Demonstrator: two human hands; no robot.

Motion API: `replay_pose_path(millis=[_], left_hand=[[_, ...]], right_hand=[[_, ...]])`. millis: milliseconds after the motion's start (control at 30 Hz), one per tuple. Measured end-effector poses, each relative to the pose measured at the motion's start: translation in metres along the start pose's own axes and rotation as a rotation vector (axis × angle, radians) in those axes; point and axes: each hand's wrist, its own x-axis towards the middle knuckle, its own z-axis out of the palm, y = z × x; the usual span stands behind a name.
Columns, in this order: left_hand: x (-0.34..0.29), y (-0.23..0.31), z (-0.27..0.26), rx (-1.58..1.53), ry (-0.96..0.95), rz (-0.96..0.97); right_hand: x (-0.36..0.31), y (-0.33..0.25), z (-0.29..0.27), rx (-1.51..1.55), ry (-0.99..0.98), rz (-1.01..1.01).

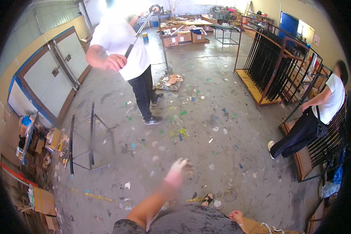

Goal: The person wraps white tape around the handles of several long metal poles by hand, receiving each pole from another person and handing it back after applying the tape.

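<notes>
My left hand (180, 170), in a whitish glove with a pink cuff, reaches forward over the concrete floor. Its fingers are slightly blurred but look loosely apart, with nothing seen in them. My right hand (237, 217) is low beside my dark shirt (191, 220), close to a brown cardboard surface (257, 226). A thin pale band circles that wrist; the fingers are small and partly hidden. Ahead on the left, a person in a white T-shirt (124, 43) grips a long thin pole (139, 34) by its black end. A round piece caps the pole's far end.
A metal rack (261, 62) of black poles stands at the right. Another person (327, 93) stands by a second rack (327, 144). A low metal frame (93, 140) sits at the left, near doors (50, 74). Cardboard boxes (183, 37) line the back.
</notes>
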Motion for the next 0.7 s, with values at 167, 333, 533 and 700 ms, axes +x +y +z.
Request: replay_pose_path(millis=[167, 333, 533, 700], left_hand=[[0.012, 0.055, 0.007, 0.432, -0.091, 0.325], [0.004, 0.118, 0.02, 1.073, 0.166, 0.877], [0.041, 0.244, 0.005, 1.387, 0.712, 1.324], [0.091, 0.315, -0.006, 1.562, 0.777, 1.117]], right_hand=[[0.0, -0.001, 0.001, -0.03, 0.023, -0.021], [-0.009, -0.003, -0.001, -0.025, 0.011, -0.015], [-0.018, 0.008, -0.007, 0.071, -0.016, -0.016], [-0.033, 0.019, -0.013, 0.001, -0.004, -0.026]])
